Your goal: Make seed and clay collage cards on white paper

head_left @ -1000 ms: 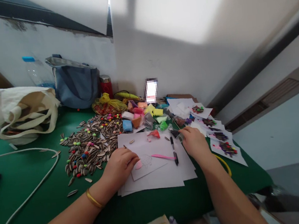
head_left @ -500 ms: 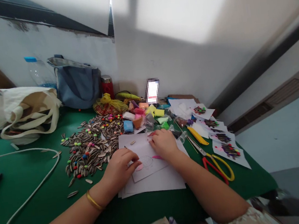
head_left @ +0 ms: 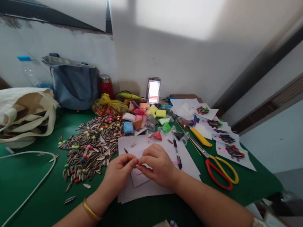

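- Where the fingertips of the left hand [head_left: 119, 169] and right hand [head_left: 160, 164] meet over the paper [head_left: 138, 179], a tiny pinkish bit [head_left: 137, 165] shows, about equally near both.
- Both hands' fingers bunch together; whose grip clamps it, and its long axis, I cannot tell.
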Tool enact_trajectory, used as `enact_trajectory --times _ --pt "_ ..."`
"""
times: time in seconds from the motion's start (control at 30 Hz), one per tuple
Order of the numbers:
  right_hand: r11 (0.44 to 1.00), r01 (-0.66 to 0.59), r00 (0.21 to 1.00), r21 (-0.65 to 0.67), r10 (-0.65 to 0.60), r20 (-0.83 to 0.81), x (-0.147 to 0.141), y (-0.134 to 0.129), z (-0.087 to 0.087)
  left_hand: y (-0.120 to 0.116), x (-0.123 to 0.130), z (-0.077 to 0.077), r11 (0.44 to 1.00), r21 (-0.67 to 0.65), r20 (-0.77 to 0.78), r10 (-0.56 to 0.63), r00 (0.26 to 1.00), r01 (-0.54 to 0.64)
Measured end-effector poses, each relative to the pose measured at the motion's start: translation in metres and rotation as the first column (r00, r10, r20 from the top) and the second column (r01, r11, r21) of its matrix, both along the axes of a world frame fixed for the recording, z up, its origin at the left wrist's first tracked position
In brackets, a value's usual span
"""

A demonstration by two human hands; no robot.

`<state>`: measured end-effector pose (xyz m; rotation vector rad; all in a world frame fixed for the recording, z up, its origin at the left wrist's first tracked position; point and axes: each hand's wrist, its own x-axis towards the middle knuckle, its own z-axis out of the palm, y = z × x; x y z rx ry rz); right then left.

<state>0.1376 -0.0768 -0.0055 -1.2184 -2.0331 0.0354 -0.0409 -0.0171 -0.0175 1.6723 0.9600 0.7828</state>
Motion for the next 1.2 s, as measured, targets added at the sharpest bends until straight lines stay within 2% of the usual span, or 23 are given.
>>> enact_trajectory --times 0.2,0.37,0.57,0.8,1.0,1.07,1.2 --pt "0.999 0.033 0.999 -0.004 -0.033 -0.039 0.003 0.003 -0.003 -0.002 0.001 -0.004 0.999 0.049 -0.009 -0.02 1.0 0.021" --pt "1.0 0.028 0.996 -0.013 -0.028 -0.08 0.004 0.003 -0.004 -0.003 0.0 -0.004 0.99 0.081 -0.056 -0.11 0.992 0.115" --pt "0.998 -0.066 0.992 -0.009 0.065 -0.109 0.007 0.004 -0.006 -0.002 0.0 0.001 0.977 -0.123 0.079 -0.165 0.983 0.174" --pt "0.994 -0.109 0.984 0.026 0.112 -0.139 0.008 0.004 -0.002 -0.002 -0.002 0.0 0.974 -0.152 0.058 -0.163 0.985 0.17" --pt "0.996 -0.073 0.996 0.057 0.076 -0.049 0.009 0.003 0.002 -0.004 -0.002 0.001 0.957 -0.201 0.098 -0.191 0.977 0.208" --pt "0.995 -0.079 0.996 0.067 0.081 -0.024 0.009 0.004 0.002 -0.004 -0.002 0.001 0.963 -0.183 0.082 -0.185 0.979 0.197" --pt "0.995 -0.073 0.997 0.066 0.071 0.039 0.01 0.004 0.001 -0.005 0.0 -0.001 0.977 -0.048 0.004 -0.207 0.978 0.207"
